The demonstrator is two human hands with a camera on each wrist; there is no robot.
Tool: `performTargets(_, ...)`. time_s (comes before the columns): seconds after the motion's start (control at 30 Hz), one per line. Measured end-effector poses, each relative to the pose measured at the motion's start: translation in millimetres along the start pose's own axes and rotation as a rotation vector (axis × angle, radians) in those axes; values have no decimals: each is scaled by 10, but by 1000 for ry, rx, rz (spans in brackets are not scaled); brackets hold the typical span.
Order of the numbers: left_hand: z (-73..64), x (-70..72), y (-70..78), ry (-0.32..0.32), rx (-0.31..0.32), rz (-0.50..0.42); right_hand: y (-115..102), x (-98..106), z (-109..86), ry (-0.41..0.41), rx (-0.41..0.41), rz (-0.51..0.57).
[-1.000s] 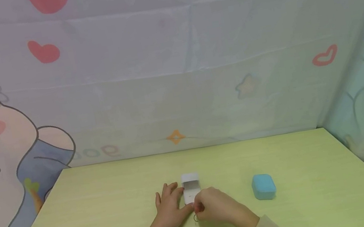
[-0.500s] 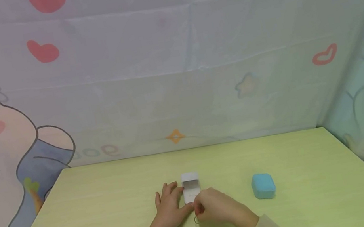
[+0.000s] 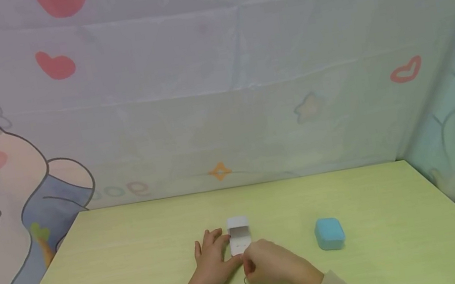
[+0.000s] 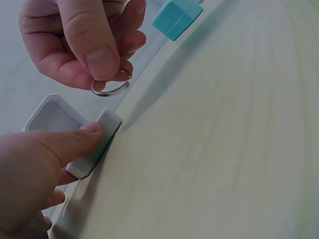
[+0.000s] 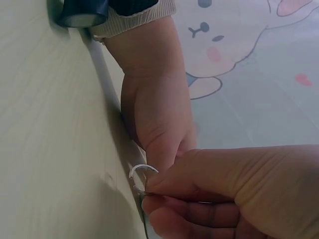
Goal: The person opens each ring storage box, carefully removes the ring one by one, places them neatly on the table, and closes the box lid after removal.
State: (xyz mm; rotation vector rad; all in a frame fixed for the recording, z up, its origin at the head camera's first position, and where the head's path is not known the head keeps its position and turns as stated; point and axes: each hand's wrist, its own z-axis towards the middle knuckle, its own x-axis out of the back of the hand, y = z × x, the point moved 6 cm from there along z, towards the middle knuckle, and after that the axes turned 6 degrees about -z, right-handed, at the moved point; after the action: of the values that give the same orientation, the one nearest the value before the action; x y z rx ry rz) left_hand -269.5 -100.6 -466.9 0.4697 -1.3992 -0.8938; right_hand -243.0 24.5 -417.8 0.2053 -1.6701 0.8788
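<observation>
In the head view a small white ring box stands on the table with its lid raised. My left hand steadies it, thumb along the front and a finger at the side; the left wrist view shows the thumb pressed on the box's base. My right hand is just in front of the box and pinches a silver ring between thumb and forefinger. A gap shows in the ring's band in the left wrist view. The ring hangs near the box, apart from it.
To the right on the pale yellow-green table sits a rounded light-blue box, closed. A printed cloth backdrop rises behind the table's far edge, with another at the right side.
My right hand has drawn slightly toward me with the ring, away from the white box, so more of the box's inside shows. The left hand and both boxes stay put.
</observation>
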Motion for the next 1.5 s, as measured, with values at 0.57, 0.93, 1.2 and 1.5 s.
performTargets(0.57, -1, 2, 2, -8, 23, -17, -32, -53, -17, -52, -1, -29)
performTargets(0.93, 0, 8, 9, -3, 17, -15, -27, -71, -22, -80, -20, -23)
performTargets(1.2, 2, 6, -1, -11, 19, -21, -55, -77, -33, -87, -4, -5)
performTargets(1.5, 1, -1, -9, -8, 19, -19, -62, -93, -38, -90, 2, -38)
